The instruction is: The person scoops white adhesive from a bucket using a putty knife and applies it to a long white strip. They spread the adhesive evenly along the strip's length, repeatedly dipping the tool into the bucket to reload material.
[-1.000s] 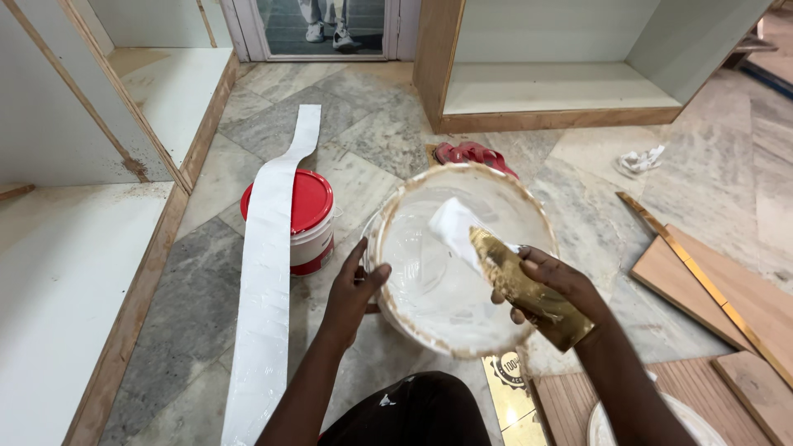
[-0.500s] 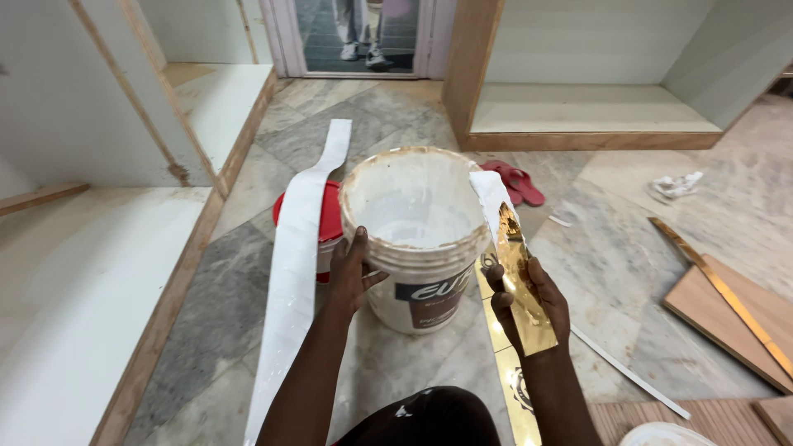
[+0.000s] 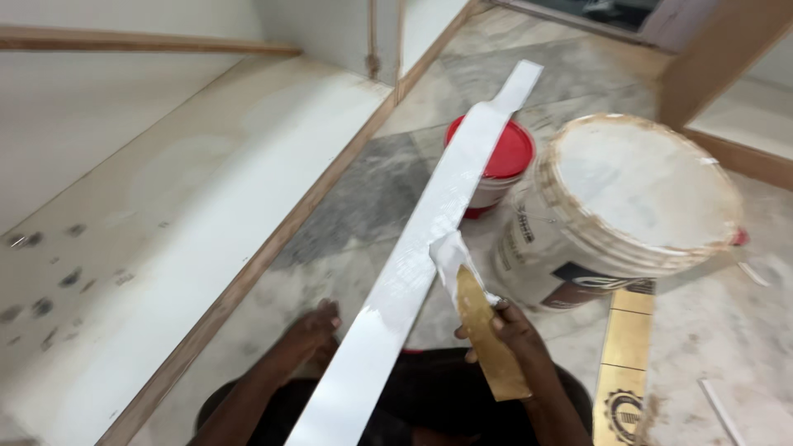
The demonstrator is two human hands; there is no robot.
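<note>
Right hand (image 3: 508, 326) fingers grip the scraper (image 3: 483, 326), loaded with white paste, against the long strip (image 3: 413, 272); left hand (image 3: 312, 326) steadies beneath. Best spread thin, evenly.

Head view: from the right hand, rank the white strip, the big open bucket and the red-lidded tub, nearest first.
Measured from the right hand:
1. White strip: just left of the hand, with the putty blade resting against its edge.
2. Big open bucket: up and to the right.
3. Red-lidded tub: farthest, beyond the strip and left of the bucket.
</note>
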